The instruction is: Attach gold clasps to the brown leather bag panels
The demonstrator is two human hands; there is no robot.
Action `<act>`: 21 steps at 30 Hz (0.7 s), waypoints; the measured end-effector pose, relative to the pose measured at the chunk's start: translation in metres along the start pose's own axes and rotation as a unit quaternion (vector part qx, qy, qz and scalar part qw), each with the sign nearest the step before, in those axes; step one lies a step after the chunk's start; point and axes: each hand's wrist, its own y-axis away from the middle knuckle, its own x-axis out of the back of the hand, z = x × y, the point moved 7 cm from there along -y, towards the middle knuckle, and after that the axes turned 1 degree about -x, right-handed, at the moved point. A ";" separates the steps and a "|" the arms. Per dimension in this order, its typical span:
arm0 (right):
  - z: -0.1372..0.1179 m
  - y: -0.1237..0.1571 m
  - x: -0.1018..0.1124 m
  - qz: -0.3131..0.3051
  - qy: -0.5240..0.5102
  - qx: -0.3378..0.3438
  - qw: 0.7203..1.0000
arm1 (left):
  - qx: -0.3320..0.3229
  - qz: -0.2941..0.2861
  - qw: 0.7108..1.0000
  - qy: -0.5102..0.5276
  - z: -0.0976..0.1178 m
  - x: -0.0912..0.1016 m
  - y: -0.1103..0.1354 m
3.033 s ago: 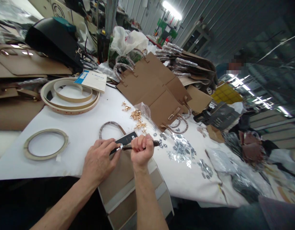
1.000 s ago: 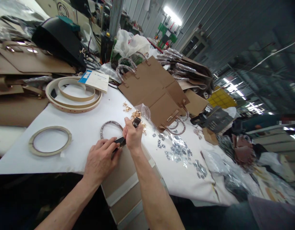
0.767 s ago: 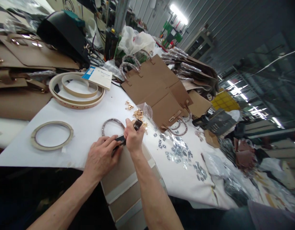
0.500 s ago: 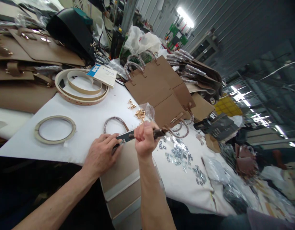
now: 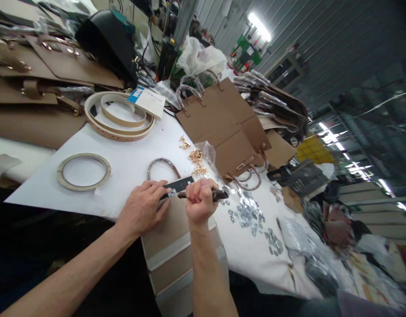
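My left hand is closed on the edge of a tan bag panel, its fingers over the top and the thumb on the near side. A black strip runs along that edge, with a small square metal washer beside my left fingertips. My right hand makes a fist around a dark tool. One narrow end of it points left over the strip; its exact kind is hidden by the fingers. Behind the strip, a plastic-wrapped bag handle arches up.
Gold-coloured fasteners lie in small heaps beyond my hands. Loose metal washers are scattered at the right. Flat brown bag bodies lie behind. On the left are a tape roll and coiled strips.
My right fist and the tool have come slightly nearer, off the strip, so more of the black strip shows. My left hand keeps its hold. The view has shifted a little.
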 end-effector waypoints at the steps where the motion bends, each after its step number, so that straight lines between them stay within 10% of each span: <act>1: 0.007 0.004 0.001 -0.002 -0.007 -0.004 1.000 | -0.001 0.001 1.000 0.002 0.000 0.000 0.000; 12: 0.027 0.021 0.002 0.002 -0.001 0.026 1.000 | 0.004 0.001 1.000 0.007 0.001 0.002 -0.002; 21: 0.052 0.012 -0.008 -0.024 0.207 -0.030 0.978 | -0.025 -0.004 0.999 0.045 -0.002 0.002 0.000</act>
